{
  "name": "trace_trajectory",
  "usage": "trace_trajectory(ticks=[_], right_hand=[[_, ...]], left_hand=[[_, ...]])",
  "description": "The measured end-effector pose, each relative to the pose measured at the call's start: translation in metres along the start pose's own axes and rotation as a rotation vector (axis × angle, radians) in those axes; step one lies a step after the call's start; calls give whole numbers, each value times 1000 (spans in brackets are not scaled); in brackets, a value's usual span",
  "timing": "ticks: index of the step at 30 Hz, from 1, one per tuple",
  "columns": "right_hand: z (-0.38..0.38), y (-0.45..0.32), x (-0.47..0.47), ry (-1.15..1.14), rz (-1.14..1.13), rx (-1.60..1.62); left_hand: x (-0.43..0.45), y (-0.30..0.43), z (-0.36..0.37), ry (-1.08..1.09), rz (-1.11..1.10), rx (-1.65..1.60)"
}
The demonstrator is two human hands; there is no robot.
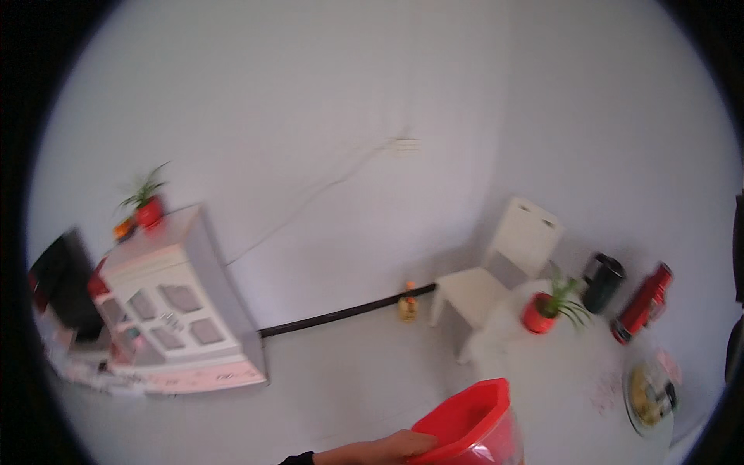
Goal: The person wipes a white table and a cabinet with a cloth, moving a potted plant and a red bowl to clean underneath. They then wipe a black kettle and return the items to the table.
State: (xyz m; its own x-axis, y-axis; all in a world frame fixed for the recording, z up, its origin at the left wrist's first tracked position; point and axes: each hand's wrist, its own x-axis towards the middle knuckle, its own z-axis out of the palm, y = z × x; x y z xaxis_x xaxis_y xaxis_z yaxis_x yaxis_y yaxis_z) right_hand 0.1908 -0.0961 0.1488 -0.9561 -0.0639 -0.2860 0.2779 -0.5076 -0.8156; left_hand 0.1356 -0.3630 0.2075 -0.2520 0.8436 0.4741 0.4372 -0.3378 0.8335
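Note:
My left hand [407, 444] reaches in from the bottom edge, with the end of a black sleeve at its wrist. It grips the near side of the angular rim of a red plastic container [485, 433]. The container's mouth tilts up towards me, and its outer wall looks shiny and partly see-through. Its lower part is cut off by the picture's edge. My right hand is out of view. Just beyond the container is a white round table [523, 372].
On the table stand a potted plant [539, 314], a dark jug [603, 283], a red thermos flask [641, 303] and a glass-covered dish [645, 395]. A white chair [474, 290] is behind it. A yellow bottle [408, 303] stands by the wall. A white cabinet [180, 308] is at left.

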Motion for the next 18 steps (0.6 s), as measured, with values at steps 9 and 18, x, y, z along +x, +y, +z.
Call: trace_trajectory(ticks=[9,18], right_hand=[[147,134,122,-373,532,-15],[264,122,216,-536,314,-407]], left_hand=[[-142,45,-60,481,-244,698],[-224,58,-157,503,-510,1410]])
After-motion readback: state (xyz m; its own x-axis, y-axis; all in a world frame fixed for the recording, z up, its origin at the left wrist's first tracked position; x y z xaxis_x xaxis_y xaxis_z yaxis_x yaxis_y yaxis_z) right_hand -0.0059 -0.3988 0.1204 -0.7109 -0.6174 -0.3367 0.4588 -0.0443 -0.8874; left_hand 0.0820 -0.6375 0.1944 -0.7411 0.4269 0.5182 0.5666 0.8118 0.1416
